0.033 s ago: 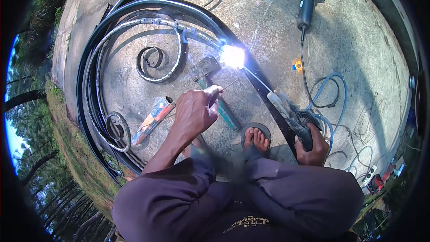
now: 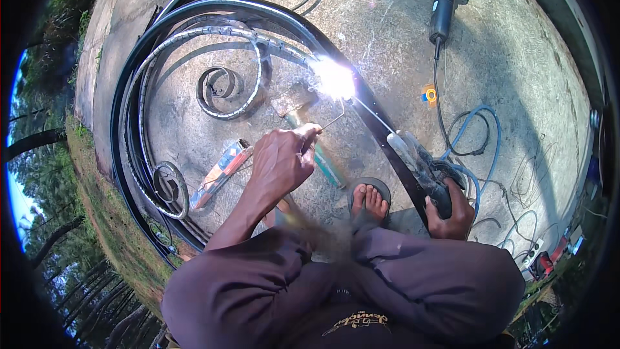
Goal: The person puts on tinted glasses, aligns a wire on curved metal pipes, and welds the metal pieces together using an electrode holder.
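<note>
My right hand (image 2: 454, 213) is wrapped round the black grip of a welding electrode holder (image 2: 416, 163). A thin electrode (image 2: 374, 115) runs from its jaws to a blinding white arc (image 2: 336, 81) at a curved dark metal bar (image 2: 369, 100). The glare hides the joint itself. My left hand (image 2: 282, 165) pinches a thin metal rod (image 2: 333, 120), bent upward at its far end, which reaches the lower edge of the glare. Beneath and beside that hand lies a hammer with a green handle (image 2: 329, 167). Textured scroll-shaped bars (image 2: 258, 81) lie inside the curve of the dark bar.
An angle grinder (image 2: 443, 10) lies at the far right, its cord trailing nearer. A small orange-and-blue object (image 2: 429, 94) sits beside that cord. Blue cable (image 2: 494, 126) loops at the right. A worn, colourful carton (image 2: 221, 174) lies left of my left hand. My sandalled foot (image 2: 370, 199) stands near the bar.
The rod in my left hand was straight and short of the arc; now its end bends up to the glare. The glare has grown larger. Both hands stay in place.
</note>
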The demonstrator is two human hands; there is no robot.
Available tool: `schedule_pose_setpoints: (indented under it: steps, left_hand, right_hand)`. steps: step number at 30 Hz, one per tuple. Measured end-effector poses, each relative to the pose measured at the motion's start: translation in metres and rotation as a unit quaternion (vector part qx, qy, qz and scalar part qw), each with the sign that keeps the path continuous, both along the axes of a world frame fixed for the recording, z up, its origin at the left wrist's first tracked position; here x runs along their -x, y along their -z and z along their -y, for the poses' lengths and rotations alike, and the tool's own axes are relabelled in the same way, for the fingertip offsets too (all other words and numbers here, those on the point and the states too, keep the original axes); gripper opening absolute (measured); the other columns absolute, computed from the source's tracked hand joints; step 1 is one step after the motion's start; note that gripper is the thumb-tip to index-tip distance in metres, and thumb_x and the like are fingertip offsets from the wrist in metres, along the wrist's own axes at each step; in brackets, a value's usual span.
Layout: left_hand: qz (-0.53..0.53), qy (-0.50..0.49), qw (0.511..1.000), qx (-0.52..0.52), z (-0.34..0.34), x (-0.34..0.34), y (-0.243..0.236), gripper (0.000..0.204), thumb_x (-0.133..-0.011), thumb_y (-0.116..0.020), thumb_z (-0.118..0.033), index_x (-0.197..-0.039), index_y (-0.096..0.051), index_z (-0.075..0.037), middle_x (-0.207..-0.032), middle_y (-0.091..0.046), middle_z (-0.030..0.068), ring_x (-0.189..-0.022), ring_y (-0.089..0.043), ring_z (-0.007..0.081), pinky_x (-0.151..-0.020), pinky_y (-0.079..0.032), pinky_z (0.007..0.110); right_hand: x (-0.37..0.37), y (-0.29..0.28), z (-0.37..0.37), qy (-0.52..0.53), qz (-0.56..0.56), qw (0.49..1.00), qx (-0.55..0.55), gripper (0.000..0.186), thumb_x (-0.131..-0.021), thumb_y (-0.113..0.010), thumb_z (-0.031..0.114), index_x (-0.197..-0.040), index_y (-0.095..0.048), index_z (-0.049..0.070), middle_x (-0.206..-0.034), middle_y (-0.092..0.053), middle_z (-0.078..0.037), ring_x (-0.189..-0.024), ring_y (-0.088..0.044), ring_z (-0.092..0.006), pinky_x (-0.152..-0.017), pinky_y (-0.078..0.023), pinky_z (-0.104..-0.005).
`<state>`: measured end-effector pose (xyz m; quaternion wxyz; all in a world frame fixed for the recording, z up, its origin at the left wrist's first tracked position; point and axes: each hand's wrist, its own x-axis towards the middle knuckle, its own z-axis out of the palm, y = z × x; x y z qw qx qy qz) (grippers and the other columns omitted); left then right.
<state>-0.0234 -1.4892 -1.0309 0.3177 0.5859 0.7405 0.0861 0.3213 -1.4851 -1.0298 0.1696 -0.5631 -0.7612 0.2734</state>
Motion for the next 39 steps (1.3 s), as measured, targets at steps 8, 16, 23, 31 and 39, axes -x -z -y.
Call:
schedule_pose_setpoints:
  steps: [8, 16, 23, 31, 39]
  left_hand:
    - [0.028, -0.023, 0.997, -0.063, -0.001, -0.002, -0.002, 0.019, -0.088, -0.064, -0.011, -0.103, -0.074, -0.01, -0.06, -0.061, 0.0177, -0.058, -0.062, 0.0369, -0.059, -0.047, 0.046]
    - [0.036, -0.025, 0.997, -0.06, -0.001, -0.001, -0.003, 0.021, -0.086, -0.063, -0.009, -0.104, -0.074, -0.009, -0.064, -0.063, 0.0193, -0.061, -0.064, 0.0368, -0.06, -0.048, 0.045]
    - [0.017, -0.013, 0.999, -0.028, -0.001, -0.001, -0.005, 0.023, -0.084, -0.063, -0.007, -0.104, -0.074, -0.008, -0.075, -0.07, 0.0169, -0.068, -0.068, 0.0357, -0.063, -0.051, 0.044]
    - [0.029, -0.018, 0.999, -0.03, -0.001, 0.0, -0.001, 0.026, -0.083, -0.064, -0.014, -0.107, -0.073, -0.011, -0.071, -0.068, 0.0188, -0.069, -0.067, 0.0392, -0.066, -0.053, 0.049]
    - [0.028, -0.02, 0.998, -0.054, -0.004, 0.0, -0.006, 0.023, -0.083, -0.063, -0.007, -0.103, -0.074, -0.009, -0.071, -0.068, 0.0181, -0.066, -0.066, 0.0375, -0.063, -0.05, 0.046]
  right_hand:
    - [-0.003, 0.0, 0.0, -0.002, 0.016, 1.0, -0.016, 0.05, -0.072, -0.076, 0.005, -0.118, -0.06, -0.006, -0.101, -0.068, -0.028, -0.09, -0.071, -0.0415, -0.076, -0.058, -0.0425]
    - [0.001, -0.003, -0.001, -0.008, 0.016, 1.0, -0.003, 0.051, -0.071, -0.075, 0.004, -0.118, -0.06, -0.007, -0.101, -0.068, -0.029, -0.089, -0.072, -0.0408, -0.076, -0.058, -0.0422]
    - [0.004, -0.005, 0.0, -0.016, 0.015, 1.0, -0.002, 0.05, -0.073, -0.075, 0.003, -0.119, -0.06, -0.007, -0.099, -0.068, -0.028, -0.087, -0.072, -0.0394, -0.073, -0.058, -0.0413]
    - [0.003, -0.006, -0.001, -0.014, 0.028, 1.0, -0.002, 0.05, -0.072, -0.075, 0.003, -0.119, -0.06, -0.007, -0.101, -0.068, -0.028, -0.09, -0.072, -0.0399, -0.075, -0.058, -0.0418]
    - [0.002, -0.001, -0.001, -0.008, 0.009, 1.0, -0.021, 0.05, -0.072, -0.076, 0.004, -0.117, -0.06, -0.007, -0.1, -0.068, -0.028, -0.089, -0.072, -0.0411, -0.076, -0.058, -0.0419]
